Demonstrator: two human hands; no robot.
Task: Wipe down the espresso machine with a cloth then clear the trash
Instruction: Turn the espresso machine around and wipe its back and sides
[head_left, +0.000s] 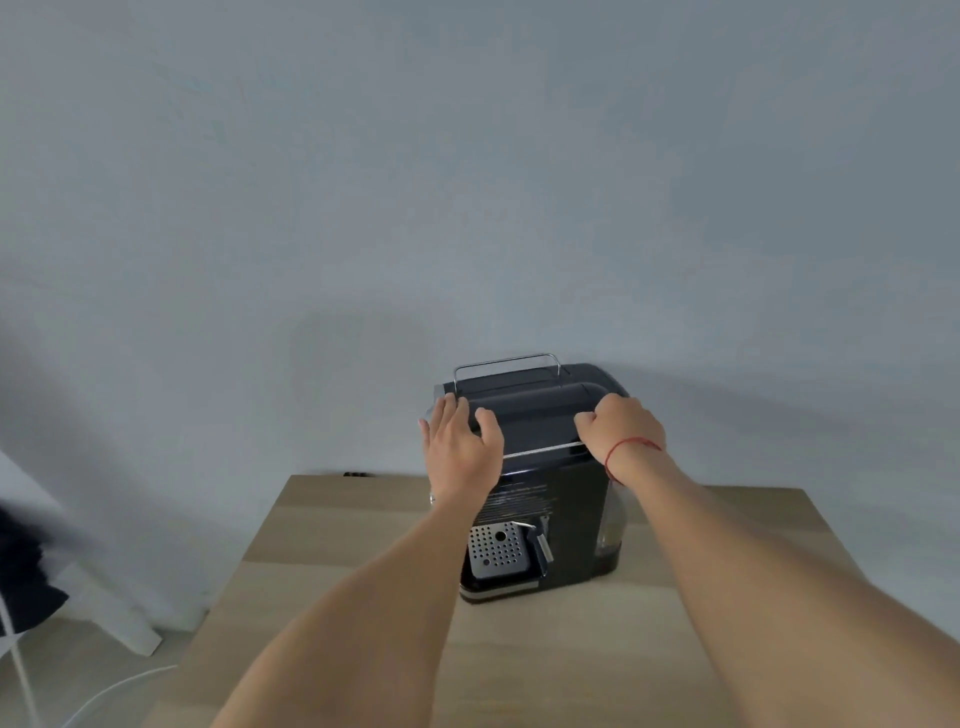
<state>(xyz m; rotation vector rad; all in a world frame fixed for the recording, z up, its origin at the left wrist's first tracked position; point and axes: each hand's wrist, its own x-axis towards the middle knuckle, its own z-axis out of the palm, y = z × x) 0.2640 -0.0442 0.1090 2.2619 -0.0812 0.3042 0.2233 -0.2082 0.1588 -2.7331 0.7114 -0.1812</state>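
A black espresso machine (540, 415) with a wire rail on top and a perforated metal drip tray (496, 548) stands on a wooden table (363, 545), near the wall. My left hand (460, 441) lies flat on the machine's top left front edge, fingers spread. My right hand (621, 423) is curled over the top right front corner, touching the rail; a red string circles that wrist. No cloth and no trash show anywhere in the head view.
A pale wall rises right behind the machine. White furniture legs (119, 613) and a white cable (119, 691) lie on the floor at the left, beside a dark blurred shape (26, 571). Table edges run left and right of the machine.
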